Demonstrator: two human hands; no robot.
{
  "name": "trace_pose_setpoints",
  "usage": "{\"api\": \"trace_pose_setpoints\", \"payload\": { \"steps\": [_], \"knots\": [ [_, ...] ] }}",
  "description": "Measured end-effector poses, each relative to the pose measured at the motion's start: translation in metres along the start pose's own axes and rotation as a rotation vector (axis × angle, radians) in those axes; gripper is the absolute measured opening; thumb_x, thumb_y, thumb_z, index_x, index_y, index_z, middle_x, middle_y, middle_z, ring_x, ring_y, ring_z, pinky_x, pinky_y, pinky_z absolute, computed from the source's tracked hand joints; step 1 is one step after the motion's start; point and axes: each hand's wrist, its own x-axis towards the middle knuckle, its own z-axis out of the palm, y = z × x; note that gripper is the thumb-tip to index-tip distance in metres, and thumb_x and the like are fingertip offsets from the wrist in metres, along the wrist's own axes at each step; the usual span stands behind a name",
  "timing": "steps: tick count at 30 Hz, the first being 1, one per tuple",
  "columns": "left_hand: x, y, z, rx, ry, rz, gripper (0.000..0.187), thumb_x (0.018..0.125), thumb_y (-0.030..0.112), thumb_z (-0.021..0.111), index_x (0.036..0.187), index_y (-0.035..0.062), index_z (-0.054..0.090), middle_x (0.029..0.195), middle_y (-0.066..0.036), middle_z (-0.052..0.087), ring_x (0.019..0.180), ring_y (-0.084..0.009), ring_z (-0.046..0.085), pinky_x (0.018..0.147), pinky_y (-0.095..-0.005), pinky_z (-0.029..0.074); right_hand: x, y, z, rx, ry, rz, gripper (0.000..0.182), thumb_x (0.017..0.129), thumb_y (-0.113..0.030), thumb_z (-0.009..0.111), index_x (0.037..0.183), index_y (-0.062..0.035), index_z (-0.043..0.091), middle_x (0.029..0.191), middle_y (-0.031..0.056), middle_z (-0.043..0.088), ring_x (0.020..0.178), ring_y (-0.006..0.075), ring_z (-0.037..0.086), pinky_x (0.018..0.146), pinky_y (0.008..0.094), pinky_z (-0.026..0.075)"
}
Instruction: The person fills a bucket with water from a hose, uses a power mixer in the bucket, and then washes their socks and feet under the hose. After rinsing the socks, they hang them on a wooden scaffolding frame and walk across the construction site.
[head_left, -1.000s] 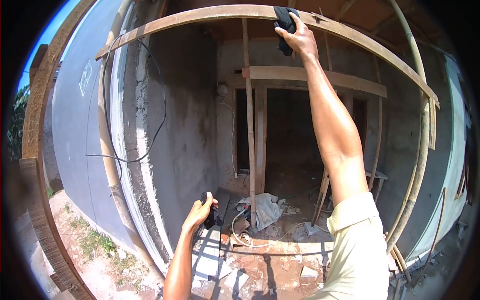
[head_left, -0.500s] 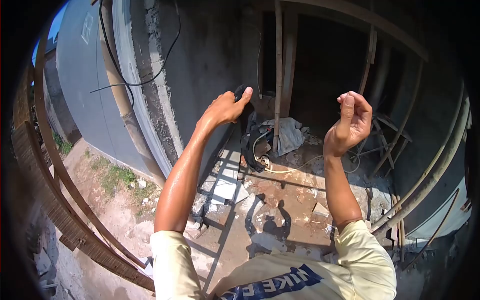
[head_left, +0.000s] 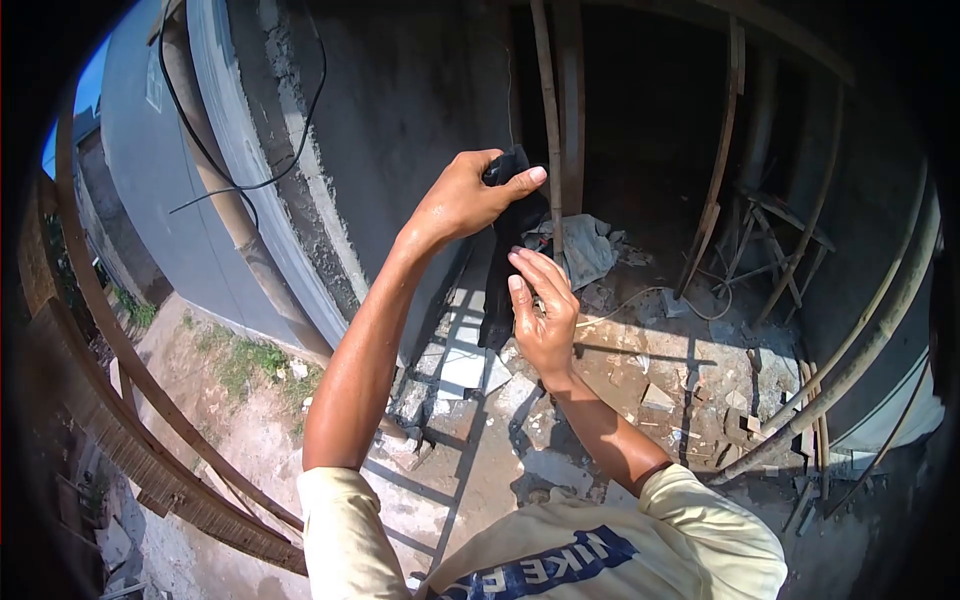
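In the head view, my left hand (head_left: 462, 200) is raised at the middle with its fingers wrapped round the top of a long black cloth (head_left: 519, 218). The cloth hangs down from that grip in front of the dark wall. Lower and to its right, my right hand (head_left: 547, 322) is open, palm turned toward the cloth, fingers slightly curved and the thumb apart. Its fingertips overlap the cloth's edge in this view. Both forearms look wet.
A bamboo pole (head_left: 550, 130) stands just beyond the hands, with a grey sheet (head_left: 588, 250) heaped at its foot. A black cable (head_left: 235, 187) dangles at upper left. Rubble and broken tiles (head_left: 462, 365) litter the ground. A wooden trestle (head_left: 770, 235) stands at right.
My right hand has swung left and down from the far right to beside the cloth, its fingers opening out. My left hand has shifted right and up a little, still gripping the cloth.
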Motion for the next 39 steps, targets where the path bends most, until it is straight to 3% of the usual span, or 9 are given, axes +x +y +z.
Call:
{"api": "trace_pose_setpoints", "payload": {
  "steps": [4, 7, 10, 14, 18, 22, 26, 29, 39],
  "knots": [
    [-0.027, 0.063, 0.013, 0.008, -0.479, 0.195, 0.055, 0.073, 0.050, 0.074, 0.090, -0.0019, 0.069, 0.072, -0.013, 0.067, 0.066, -0.0232, 0.067, 0.065, -0.0346, 0.054, -0.002, 0.037, 0.003, 0.053, -0.002, -0.099, 0.039, 0.089, -0.006, 0.058, 0.127, -0.0033, 0.053, 0.120, 0.0201, 0.048, 0.100, 0.0295, 0.055, 0.085, 0.0410, 0.044],
    [-0.057, 0.102, 0.034, 0.305, -0.178, 0.716, 0.086, 0.068, 0.054, 0.074, 0.130, -0.0007, 0.049, 0.136, -0.026, 0.043, 0.112, -0.0369, 0.054, 0.098, -0.0473, 0.040, 0.025, 0.039, 0.002, 0.346, 0.279, 0.085, 0.044, 0.091, -0.008, 0.055, 0.134, -0.0050, 0.044, 0.120, 0.0189, 0.048, 0.098, 0.0268, 0.055, 0.082, 0.0383, 0.046],
    [-0.067, 0.138, 0.027, 0.199, 0.192, 0.930, 0.075, 0.070, 0.053, 0.073, 0.127, 0.0076, 0.055, 0.133, -0.018, 0.049, 0.109, -0.0300, 0.056, 0.087, -0.0397, 0.043, 0.083, 0.014, -0.018, 0.483, 0.650, 0.044, 0.050, 0.093, -0.009, 0.053, 0.140, -0.0068, 0.035, 0.121, 0.0178, 0.047, 0.097, 0.0242, 0.055, 0.079, 0.0355, 0.048],
    [-0.075, 0.123, 0.004, -0.012, 0.265, 0.866, 0.059, 0.069, 0.033, 0.081, 0.117, 0.0058, 0.061, 0.119, -0.013, 0.060, 0.107, -0.0276, 0.059, 0.091, -0.0391, 0.044, 0.185, -0.022, -0.081, 0.348, 0.828, -0.641, 0.062, 0.097, -0.013, 0.046, 0.149, -0.0098, 0.010, 0.121, 0.0156, 0.046, 0.090, 0.0157, 0.054, 0.071, 0.0238, 0.050],
    [-0.086, 0.089, -0.015, 0.028, 0.295, 0.723, 0.044, 0.069, 0.025, 0.081, 0.104, 0.0032, 0.066, 0.103, -0.012, 0.068, 0.098, -0.0261, 0.064, 0.088, -0.0366, 0.045, 0.299, -0.087, -0.144, -0.274, 1.131, -0.912, 0.055, 0.096, -0.015, 0.050, 0.145, -0.0051, 0.026, 0.114, 0.0151, 0.045, 0.084, 0.0148, 0.050, 0.065, 0.0237, 0.046],
    [-0.086, 0.050, -0.023, -0.109, 0.162, 0.509, 0.038, 0.074, 0.024, 0.077, 0.103, 0.0025, 0.067, 0.100, -0.012, 0.069, 0.095, -0.0217, 0.064, 0.086, -0.0348, 0.046, 0.453, -0.134, -0.165, -0.802, 1.000, -0.974, 0.050, 0.090, -0.031, 0.057, 0.138, -0.0258, 0.043, 0.113, 0.0227, 0.044, 0.104, 0.0358, 0.046, 0.092, 0.0454, 0.039],
    [-0.088, 0.023, -0.015, -0.218, 0.105, 0.380, 0.038, 0.080, 0.027, 0.073, 0.108, 0.0028, 0.066, 0.099, -0.011, 0.069, 0.094, -0.0202, 0.064, 0.086, -0.0348, 0.046, 0.505, -0.085, -0.156, -1.103, 0.408, -0.240, 0.063, 0.081, -0.038, 0.065, 0.139, -0.0340, 0.040, 0.138, 0.0158, 0.037, 0.120, 0.0435, 0.044, 0.093, 0.0556, 0.041],
    [-0.097, 0.001, -0.007, -0.224, -0.002, 0.268, 0.039, 0.081, 0.028, 0.072, 0.110, 0.0028, 0.065, 0.101, -0.012, 0.069, 0.097, -0.0200, 0.064, 0.088, -0.0343, 0.046, 0.478, -0.054, -0.150, -1.089, 0.417, -0.394, 0.073, 0.075, -0.031, 0.071, 0.140, -0.0314, 0.039, 0.139, 0.0158, 0.034, 0.119, 0.0456, 0.042, 0.091, 0.0640, 0.037],
    [-0.093, -0.071, 0.081, -0.372, -0.311, -0.020, 0.037, 0.091, 0.027, 0.062, 0.115, -0.0005, 0.060, 0.101, -0.010, 0.068, 0.089, -0.0146, 0.062, 0.081, -0.0283, 0.048, 0.344, -0.022, -0.156, -0.511, 0.511, -0.562, 0.058, 0.079, -0.023, 0.070, 0.129, -0.0023, 0.049, 0.130, 0.0252, 0.044, 0.112, 0.0409, 0.049, 0.095, 0.0451, 0.040]
  ]
}}
